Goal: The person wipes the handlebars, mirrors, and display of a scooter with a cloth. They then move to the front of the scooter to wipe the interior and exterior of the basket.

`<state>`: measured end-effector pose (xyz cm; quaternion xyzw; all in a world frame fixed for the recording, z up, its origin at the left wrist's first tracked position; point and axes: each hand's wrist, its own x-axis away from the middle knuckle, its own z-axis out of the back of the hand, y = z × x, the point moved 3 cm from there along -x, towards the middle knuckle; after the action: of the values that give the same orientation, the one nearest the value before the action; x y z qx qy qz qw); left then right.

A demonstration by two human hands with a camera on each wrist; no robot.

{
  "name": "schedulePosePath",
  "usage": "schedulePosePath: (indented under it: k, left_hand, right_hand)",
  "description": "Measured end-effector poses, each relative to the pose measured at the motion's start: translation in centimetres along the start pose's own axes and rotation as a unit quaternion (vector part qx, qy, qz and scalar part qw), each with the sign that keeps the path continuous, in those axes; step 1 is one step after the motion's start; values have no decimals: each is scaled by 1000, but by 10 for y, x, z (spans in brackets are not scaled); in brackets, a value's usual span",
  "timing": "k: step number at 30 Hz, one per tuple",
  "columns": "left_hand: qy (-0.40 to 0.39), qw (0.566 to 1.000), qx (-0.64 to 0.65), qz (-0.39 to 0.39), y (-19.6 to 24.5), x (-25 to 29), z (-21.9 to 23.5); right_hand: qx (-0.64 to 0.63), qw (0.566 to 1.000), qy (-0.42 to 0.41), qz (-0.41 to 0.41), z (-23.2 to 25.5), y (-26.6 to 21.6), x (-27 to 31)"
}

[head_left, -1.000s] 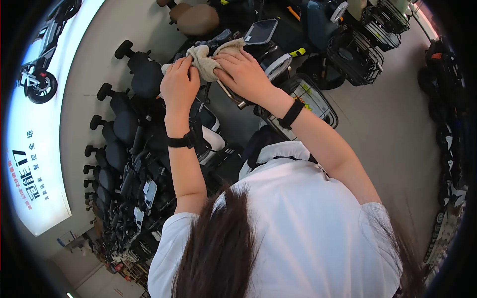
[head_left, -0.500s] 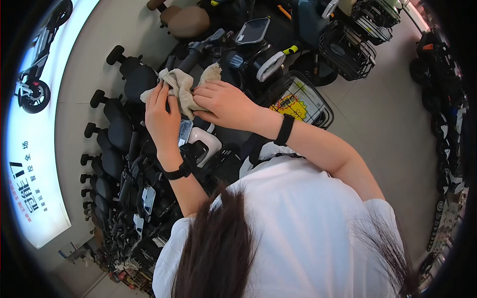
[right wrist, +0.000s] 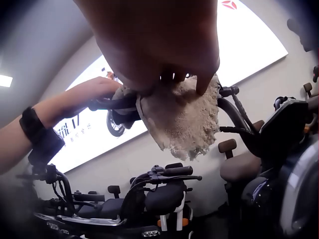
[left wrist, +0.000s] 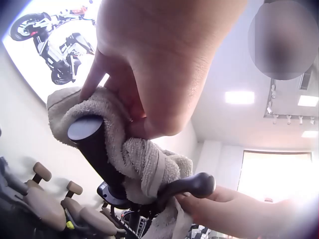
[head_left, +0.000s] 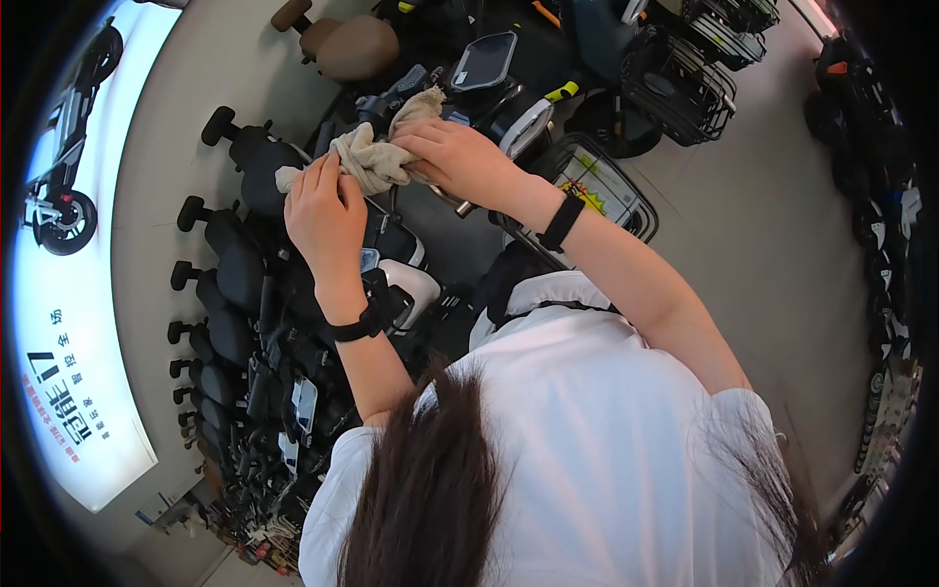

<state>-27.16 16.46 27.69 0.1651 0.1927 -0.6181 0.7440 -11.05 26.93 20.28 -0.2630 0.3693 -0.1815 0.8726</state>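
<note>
**Showroom floor, cloth on a scooter handlebar**

Rows of parked electric scooters fill the pale showroom floor [head_left: 763, 245] around me, and the nearest one has my whole attention. Its black handlebar grip [left wrist: 94, 149] is the landmark: a beige terry cloth [head_left: 370, 157] is wrapped around that grip, bunched over its middle, with the round end cap left bare. My left hand [head_left: 323, 210] holds the cloth at the outer end of the grip, thumb and fingers curled around towel and bar together, as the left wrist view shows. My right hand [head_left: 460, 161] clutches the inner part of the cloth, fingers closed on it, with a loose flap hanging below my fingertips in the right wrist view. Just under the grip the brake lever [left wrist: 192, 185] sticks out from the folds, touching the cloth.

Beyond the grip, toward the scooter's middle, sits the dashboard display [head_left: 484, 61]. On the far side of that, past my right wrist with its black wristband [head_left: 560, 223], is a wire front basket [head_left: 602, 191] with a yellow label in it. Behind the handlebar stands a brown scooter seat [head_left: 357, 47]. Off to the outer side of the grip, a row of black seats with backrests runs along the wall, under a lit wall poster [head_left: 68, 293] showing a motorcycle.
</note>
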Motion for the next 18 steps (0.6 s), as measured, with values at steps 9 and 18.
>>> schedulePosePath:
  k: [9, 18]
  left_hand:
    - [-26, 999, 12, -20, 10, -19, -17]
    - [6, 987, 159, -11, 43, -52, -20]
  right_hand:
    - [-41, 999, 17, -22, 42, 31, 15]
    - [194, 959, 207, -18, 92, 79, -34]
